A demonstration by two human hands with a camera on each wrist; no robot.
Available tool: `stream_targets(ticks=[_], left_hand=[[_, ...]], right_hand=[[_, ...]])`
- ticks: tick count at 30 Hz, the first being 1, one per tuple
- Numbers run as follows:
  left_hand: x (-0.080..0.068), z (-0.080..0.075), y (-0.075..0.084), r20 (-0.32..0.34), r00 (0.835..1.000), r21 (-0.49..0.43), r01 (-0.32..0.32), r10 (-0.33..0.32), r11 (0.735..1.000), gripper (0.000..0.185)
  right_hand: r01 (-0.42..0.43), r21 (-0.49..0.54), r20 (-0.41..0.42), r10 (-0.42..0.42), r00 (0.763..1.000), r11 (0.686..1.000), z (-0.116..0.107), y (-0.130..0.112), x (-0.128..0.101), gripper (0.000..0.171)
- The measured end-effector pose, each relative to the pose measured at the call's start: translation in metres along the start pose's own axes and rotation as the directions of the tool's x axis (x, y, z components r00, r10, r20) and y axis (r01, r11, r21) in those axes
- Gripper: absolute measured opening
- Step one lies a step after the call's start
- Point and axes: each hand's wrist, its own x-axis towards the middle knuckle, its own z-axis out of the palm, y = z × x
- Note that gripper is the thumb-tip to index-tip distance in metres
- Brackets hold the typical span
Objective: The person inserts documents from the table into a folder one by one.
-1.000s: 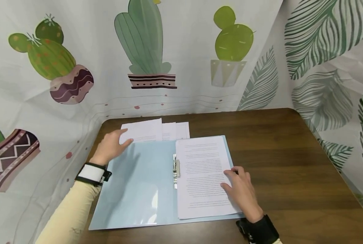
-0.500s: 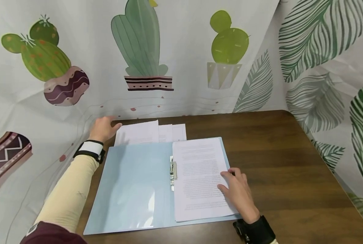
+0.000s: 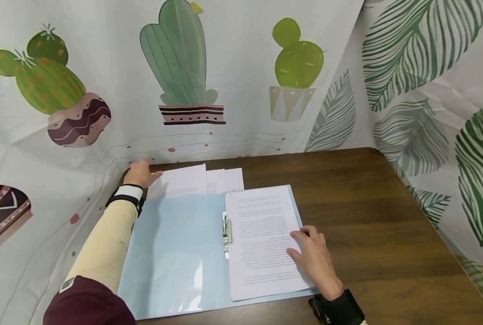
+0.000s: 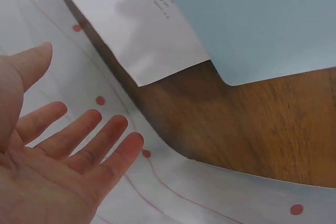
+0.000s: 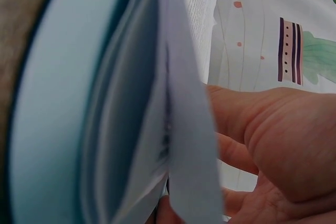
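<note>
A light blue folder (image 3: 172, 253) lies spread open, with a metal clip (image 3: 227, 234) near its spine. Printed sheets (image 3: 259, 243) rest on its right side. My right hand (image 3: 316, 259) holds the right edge of these sheets; in the right wrist view, the thumb is on the top sheet (image 5: 191, 129) and a fingertip shows below it, with other pages fanned apart. My left hand (image 3: 141, 174) is at the table's far left corner, beside loose printed papers (image 3: 180, 181). In the left wrist view its fingers (image 4: 107, 135) are spread, apart from the papers.
The brown wooden table (image 3: 347, 203) extends to the right of the folder. A white curtain (image 3: 241, 72) printed with cacti and leaves hangs right behind the table's back and left edges.
My left hand has moved away from the loose papers toward the far left corner. The right hand stays at the edge of the sheets. The head view has shifted slightly.
</note>
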Motion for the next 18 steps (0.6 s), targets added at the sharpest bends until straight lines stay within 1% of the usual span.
stream_targets(ticks=[3, 5, 9, 12, 15, 18], left_hand=[[0.002, 0.004, -0.002, 0.039, 0.999, 0.011, -0.006, 0.005, 1.0, 0.069], [0.004, 0.004, -0.002, 0.069, 0.998, 0.017, -0.01, 0.009, 1.0, 0.072], [0.008, 0.007, -0.004, 0.127, 0.992, 0.031, -0.018, 0.014, 0.999, 0.081], [0.011, 0.015, -0.006, 0.159, 0.987, 0.035, -0.014, 0.009, 0.999, 0.085], [0.013, 0.024, -0.006, 0.187, 0.982, 0.04, -0.002, -0.006, 0.999, 0.085], [0.014, 0.03, -0.007, 0.193, 0.981, 0.045, 0.004, -0.012, 0.999, 0.085]], right_hand=[[0.0, -0.006, 0.0, 0.0, 1.0, 1.0, 0.0, 0.0, 0.0, 0.047], [0.001, -0.009, -0.003, -0.001, 1.0, 1.0, -0.001, -0.001, 0.001, 0.047], [0.004, -0.02, -0.013, -0.004, 1.0, 1.0, -0.001, -0.002, 0.002, 0.047], [0.002, -0.034, -0.025, -0.003, 1.0, 0.999, 0.0, -0.002, 0.002, 0.047], [0.006, -0.043, -0.037, -0.008, 0.999, 0.999, 0.001, -0.002, -0.001, 0.046], [0.007, -0.043, -0.04, -0.009, 0.999, 0.999, 0.002, -0.002, -0.002, 0.046]])
